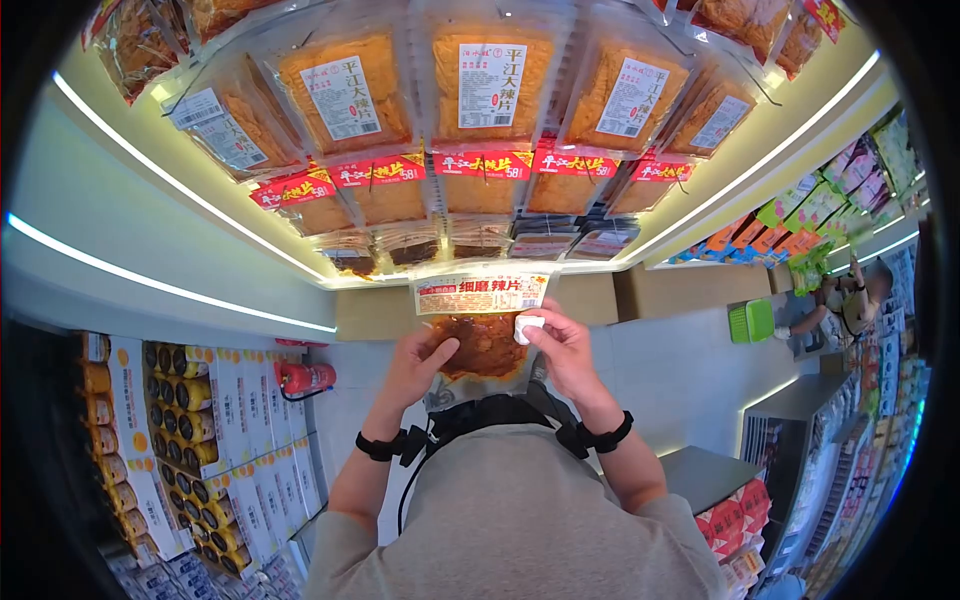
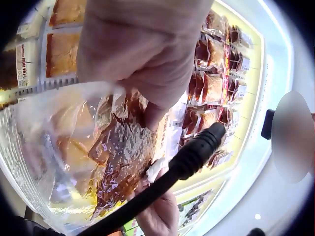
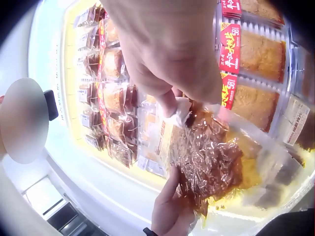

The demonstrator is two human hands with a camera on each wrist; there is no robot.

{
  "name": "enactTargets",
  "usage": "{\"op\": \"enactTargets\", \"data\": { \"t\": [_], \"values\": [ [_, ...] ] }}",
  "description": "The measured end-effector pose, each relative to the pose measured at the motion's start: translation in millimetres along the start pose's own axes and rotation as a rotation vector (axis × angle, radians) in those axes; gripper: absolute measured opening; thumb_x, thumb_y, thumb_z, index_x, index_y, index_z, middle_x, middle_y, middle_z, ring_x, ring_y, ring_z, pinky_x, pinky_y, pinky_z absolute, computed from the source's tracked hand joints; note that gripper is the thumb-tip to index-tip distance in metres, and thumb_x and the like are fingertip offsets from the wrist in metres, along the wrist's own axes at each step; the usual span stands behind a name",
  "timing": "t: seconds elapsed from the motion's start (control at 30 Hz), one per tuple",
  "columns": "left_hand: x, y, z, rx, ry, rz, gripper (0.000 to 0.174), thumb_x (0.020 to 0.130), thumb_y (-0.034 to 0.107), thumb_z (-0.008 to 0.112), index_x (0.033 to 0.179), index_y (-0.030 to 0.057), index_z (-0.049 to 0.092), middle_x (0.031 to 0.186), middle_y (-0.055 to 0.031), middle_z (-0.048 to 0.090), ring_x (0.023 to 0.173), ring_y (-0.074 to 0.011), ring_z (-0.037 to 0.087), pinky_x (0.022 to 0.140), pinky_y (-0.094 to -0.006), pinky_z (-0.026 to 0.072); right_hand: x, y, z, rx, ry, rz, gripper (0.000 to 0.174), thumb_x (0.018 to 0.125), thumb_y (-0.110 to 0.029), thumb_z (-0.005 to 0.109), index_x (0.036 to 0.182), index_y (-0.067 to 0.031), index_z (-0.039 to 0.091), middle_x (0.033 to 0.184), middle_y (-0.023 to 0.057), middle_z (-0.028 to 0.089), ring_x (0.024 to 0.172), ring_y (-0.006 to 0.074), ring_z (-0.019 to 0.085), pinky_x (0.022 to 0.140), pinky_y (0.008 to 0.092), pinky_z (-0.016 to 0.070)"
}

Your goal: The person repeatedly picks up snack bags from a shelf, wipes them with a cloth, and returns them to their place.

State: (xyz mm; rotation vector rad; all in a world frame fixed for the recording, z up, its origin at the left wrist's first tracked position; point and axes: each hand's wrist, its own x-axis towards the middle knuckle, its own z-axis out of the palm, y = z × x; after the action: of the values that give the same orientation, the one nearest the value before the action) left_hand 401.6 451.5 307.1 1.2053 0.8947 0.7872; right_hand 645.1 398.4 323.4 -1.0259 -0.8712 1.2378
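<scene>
Pouch point(image 1: 480, 347), transparent with dark brown contents, is located between both hands, above the grey floor point(image 1: 640, 385) and in front of the lit display case point(image 1: 200, 240). Left hand point(image 1: 412, 368): thumb on the pouch's front face, gripping its edge; the other fingers are mostly hidden behind. Right hand point(image 1: 567, 358): thumb and fingers pinch a white wad point(image 1: 528, 327) at the pouch. Ahead of the fingertips: hanging packets point(image 1: 492, 90) in rows. Left of the fingers: red fire extinguisher point(image 1: 304, 378), stacked cartons point(image 1: 250, 400). Right of the fingers: green basket point(image 1: 751, 322).
</scene>
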Motion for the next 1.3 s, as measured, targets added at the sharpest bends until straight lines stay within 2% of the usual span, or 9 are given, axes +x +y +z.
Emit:
{"op": "enactTargets", "data": {
  "t": [0.07, 0.13, 0.2, 0.47, 0.7, 0.87, 1.07, 1.23, 1.3],
  "values": [
    [-6.1, 4.5, 13.5, 0.004, 0.057, 0.031, 0.023, 0.099, 0.018, 0.07, 0.111, -0.0015, 0.069, 0.081, 0.0039, 0.064, 0.075, -0.0041, 0.054, 0.07, -0.0237, 0.0459, 1.7, -8.3, 3.3, -0.021, 0.114, -0.132, 0.021, 0.093, 0.001, 0.07, 0.114, 0.0014, 0.072, 0.119, 0.0068, 0.063, 0.104, 0.0165, 0.063, 0.088, 0.0301, 0.0516],
    [-10.1, 1.8, 18.7, 0.007, 0.111, 0.061, 0.023, 0.099, 0.018, 0.07, 0.11, -0.0015, 0.069, 0.077, 0.0043, 0.062, 0.072, -0.0041, 0.052, 0.068, -0.024, 0.0451, 5.0, -20.0, 1.6, -0.724, 0.357, -0.549, 0.023, 0.09, 0.002, 0.072, 0.113, 0.0004, 0.073, 0.117, 0.0084, 0.061, 0.102, 0.0188, 0.061, 0.087, 0.0329, 0.0511],
    [-12.1, -5.6, 20.1, 0.139, 0.086, 0.079, 0.02, 0.099, 0.017, 0.07, 0.108, -0.0009, 0.069, 0.078, 0.0011, 0.066, 0.072, -0.0032, 0.054, 0.066, -0.0242, 0.0452, 4.7, -31.3, 8.6, -0.794, 0.398, -0.594, 0.025, 0.087, 0.003, 0.073, 0.112, -0.0006, 0.073, 0.104, 0.0097, 0.061, 0.092, 0.0211, 0.062, 0.08, 0.0334, 0.0519],
    [-15.4, -12.8, 50.0, 0.058, 0.046, 0.233, 0.016, 0.098, 0.013, 0.07, 0.093, -0.001, 0.065, 0.076, -0.0015, 0.068, 0.069, -0.0057, 0.054, 0.064, -0.0248, 0.046, 4.2, -44.0, 75.0, -1.082, -0.051, -1.012, 0.034, 0.073, 0.004, 0.074, 0.106, 0.0037, 0.071, 0.089, 0.011, 0.062, 0.079, 0.0276, 0.064, 0.069, 0.0378, 0.0534],
    [-25.2, -3.3, 58.9, 0.055, 0.141, 0.271, 0.016, 0.099, 0.012, 0.069, 0.106, -0.0016, 0.068, 0.087, -0.0059, 0.074, 0.079, -0.0071, 0.063, 0.07, -0.0263, 0.0512, 16.8, -60.7, 25.2, -1.098, 0.336, -0.836, 0.028, 0.078, 0.008, 0.072, 0.105, 0.0, 0.071, 0.09, 0.0107, 0.062, 0.08, 0.0286, 0.063, 0.069, 0.0385, 0.053],
    [-21.3, -16.7, 61.5, 0.035, 0.175, 0.264, 0.024, 0.101, 0.013, 0.068, 0.119, -0.0021, 0.065, 0.096, -0.0058, 0.074, 0.085, -0.0088, 0.065, 0.073, -0.0265, 0.0524, -20.6, -26.1, 40.5, -1.089, -0.003, -0.861, 0.028, 0.08, 0.008, 0.071, 0.106, -0.001, 0.07, 0.091, 0.0122, 0.062, 0.08, 0.03, 0.063, 0.071, 0.0387, 0.0542],
    [-22.6, -17.3, 59.7, 0.0, 0.277, 0.218, 0.027, 0.101, 0.014, 0.068, 0.123, -0.0016, 0.063, 0.099, -0.0047, 0.073, 0.086, -0.008, 0.065, 0.074, -0.0247, 0.0519, -23.3, -10.0, 16.1, -1.065, 0.253, -0.698, 0.03, 0.08, 0.005, 0.071, 0.11, 0.0019, 0.069, 0.092, 0.0111, 0.063, 0.084, 0.0292, 0.065, 0.07, 0.0392, 0.054],
    [-12.5, -22.1, 65.2, -0.081, 0.355, 0.176, 0.022, 0.099, 0.015, 0.071, 0.116, 0.0012, 0.066, 0.081, 0.0031, 0.062, 0.07, -0.0023, 0.054, 0.057, -0.0208, 0.0404, -45.4, 0.1, 28.7, -1.098, -0.309, -0.764, 0.029, 0.079, 0.006, 0.07, 0.108, 0.0014, 0.069, 0.095, 0.0108, 0.063, 0.086, 0.0293, 0.065, 0.073, 0.0388, 0.0547],
    [-10.1, -18.7, 67.0, -0.101, 0.397, 0.219, 0.021, 0.099, 0.016, 0.071, 0.114, 0.0015, 0.066, 0.08, 0.0035, 0.061, 0.069, -0.0028, 0.054, 0.057, -0.0203, 0.0398, -44.9, -1.4, 24.7, -1.084, -0.23, -0.751, 0.03, 0.079, 0.006, 0.07, 0.109, 0.0012, 0.069, 0.095, 0.011, 0.063, 0.087, 0.0297, 0.064, 0.073, 0.0389, 0.0545]
  ]
}}
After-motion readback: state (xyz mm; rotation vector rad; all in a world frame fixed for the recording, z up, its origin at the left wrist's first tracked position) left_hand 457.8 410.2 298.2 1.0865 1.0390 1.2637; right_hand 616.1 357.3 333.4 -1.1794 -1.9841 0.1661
